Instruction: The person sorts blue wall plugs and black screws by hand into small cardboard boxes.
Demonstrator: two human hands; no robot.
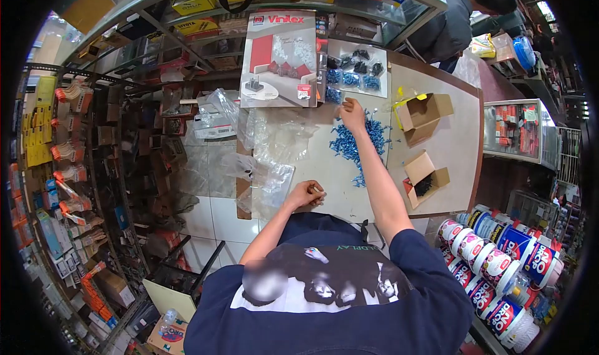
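Observation:
My right hand [352,114] reaches across the table to the top of a loose pile of small blue screw-like pieces [357,144]. Its fingers are pinched together, and whatever they hold is too small to make out. Just beyond the fingertips lies a small clear bag of blue pieces [334,95]. More little bags, some blue and some black, lie on a white sheet [379,54] behind it. My left hand [306,194] rests near the table's front edge with curled fingers; its contents, if any, cannot be made out.
Clear plastic bags [272,183] cover the table's left side. On the right stand an open cardboard box [426,119] and a smaller box [425,181] with dark pieces inside. A Vinilex box [281,58] stands at the back. Another person [440,21] is beyond the table; paint tubs [480,255] stack at right.

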